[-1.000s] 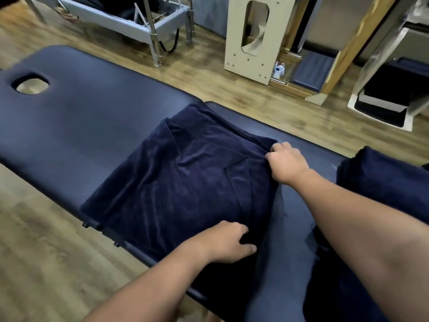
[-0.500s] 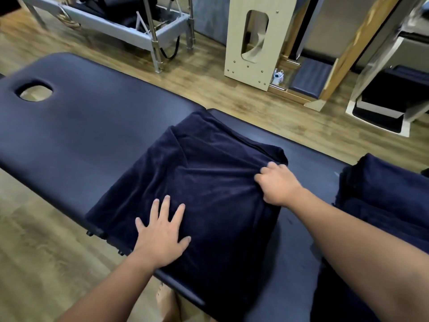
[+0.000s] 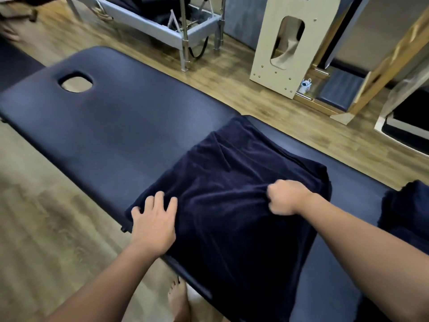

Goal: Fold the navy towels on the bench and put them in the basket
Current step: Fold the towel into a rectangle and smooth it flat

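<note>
One navy towel, partly folded, lies across the near half of the tabletop, a dark padded surface with an oval face hole toward its far left end. The towel's near edge hangs over the tabletop's front side. Creases run along its upper portion.

The left hand lies flat on the towel's left edge, fingers straight and spread, holding nothing. The right hand is curled into a fist on the towel's middle, bunching a fold of cloth in its grip; the image is slightly blurred there.

Further navy towels sit in a heap on the tabletop at the right frame edge, apart from the worked towel.

A bare foot stands on the wooden floor below the tabletop edge. Beyond the tabletop: a grey metal-framed apparatus and a pale wooden panel with a cut-out.
</note>
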{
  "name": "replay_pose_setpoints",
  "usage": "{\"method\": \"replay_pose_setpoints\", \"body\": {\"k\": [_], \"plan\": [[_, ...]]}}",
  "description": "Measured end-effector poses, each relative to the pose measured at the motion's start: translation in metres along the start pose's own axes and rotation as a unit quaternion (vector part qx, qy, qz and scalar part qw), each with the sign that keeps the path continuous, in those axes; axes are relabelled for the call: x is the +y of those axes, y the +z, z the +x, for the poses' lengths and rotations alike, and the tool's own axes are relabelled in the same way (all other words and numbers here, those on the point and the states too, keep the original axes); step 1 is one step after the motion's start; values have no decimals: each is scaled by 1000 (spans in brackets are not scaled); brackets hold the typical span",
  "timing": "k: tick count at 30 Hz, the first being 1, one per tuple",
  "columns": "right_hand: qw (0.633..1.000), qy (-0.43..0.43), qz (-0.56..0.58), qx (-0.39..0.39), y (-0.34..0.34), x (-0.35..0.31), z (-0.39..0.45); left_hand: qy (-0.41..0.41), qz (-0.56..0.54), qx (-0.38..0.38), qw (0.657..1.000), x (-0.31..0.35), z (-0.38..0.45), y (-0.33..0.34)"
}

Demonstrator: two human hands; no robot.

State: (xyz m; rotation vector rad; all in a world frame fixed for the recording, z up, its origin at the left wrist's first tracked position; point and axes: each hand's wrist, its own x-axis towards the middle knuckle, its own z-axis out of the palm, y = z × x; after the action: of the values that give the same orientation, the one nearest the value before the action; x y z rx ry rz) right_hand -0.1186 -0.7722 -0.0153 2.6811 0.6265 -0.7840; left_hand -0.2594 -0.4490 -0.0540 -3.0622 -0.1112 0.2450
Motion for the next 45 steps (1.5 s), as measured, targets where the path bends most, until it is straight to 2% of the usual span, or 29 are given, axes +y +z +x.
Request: {"method": "replay_pose_setpoints", "body": {"k": [2, 4, 5, 7, 9, 11, 14, 18, 20, 22, 24, 26, 29, 31, 34, 37, 39, 41, 43, 45], "plan": [[990, 95, 0, -102, -6, 8, 3, -21, -12, 12, 1000, -15, -1, 1], [984, 124, -9, -125, -16, 5, 14, -36, -34, 25, 998, -27, 0, 1], [987, 122, 1, -101, -23, -3, 19, -40, -44, 28, 998, -32, 2, 1], [994, 101, 40, 0, -41, -28, 35, -59, -46, 26, 997, -43, 4, 0], [986, 69, 93, 121, -55, -54, 57, -75, -33, -13, 997, -54, 2, -1], [967, 63, 150, 194, -62, -77, 80, -62, -43, -60, 995, -64, -1, 3], [937, 90, 248, 227, -71, -102, 114, -30, -96, -46, 994, -75, 2, 9], [926, 115, 241, 268, -83, -100, 142, 56, -72, -12, 996, -100, 9, 8], [901, 146, 294, 285, -88, -88, 148, 78, -54, -53, 994, -109, 9, 1], [888, 131, 357, 258, -91, -82, 155, 76, -51, -89, 992, -112, 14, -5], [863, 128, 415, 257, -97, -82, 160, 60, -39, -165, 984, -106, 28, -21], [845, 149, 430, 282, -103, -85, 163, 51, -75, -163, 982, -94, 47, -33], [904, 147, 308, 256, -107, -88, 169, 17, -171, -116, 978, -75, 71, -37], [925, 131, 284, 216, -111, -89, 175, -2, -189, -116, 975, -62, 82, -35], [931, 107, 276, 215, -122, -86, 186, -38, -201, -115, 972, -59, 90, -25], [886, 195, 300, 293, -132, -65, 192, -54, -193, -157, 967, -73, 91, -15], [873, 225, 333, 277, -130, -56, 196, -63, -192, -173, 964, -79, 92, -12], [896, 171, 332, 239, -125, -59, 201, -60, -202, -161, 964, -76, 94, -13], [912, 112, 330, 216, -127, -63, 204, -43, -258, -139, 955, -67, 97, -15], [916, 93, 309, 238, -131, -59, 210, 4, -294, -137, 946, -58, 96, -19]]}}
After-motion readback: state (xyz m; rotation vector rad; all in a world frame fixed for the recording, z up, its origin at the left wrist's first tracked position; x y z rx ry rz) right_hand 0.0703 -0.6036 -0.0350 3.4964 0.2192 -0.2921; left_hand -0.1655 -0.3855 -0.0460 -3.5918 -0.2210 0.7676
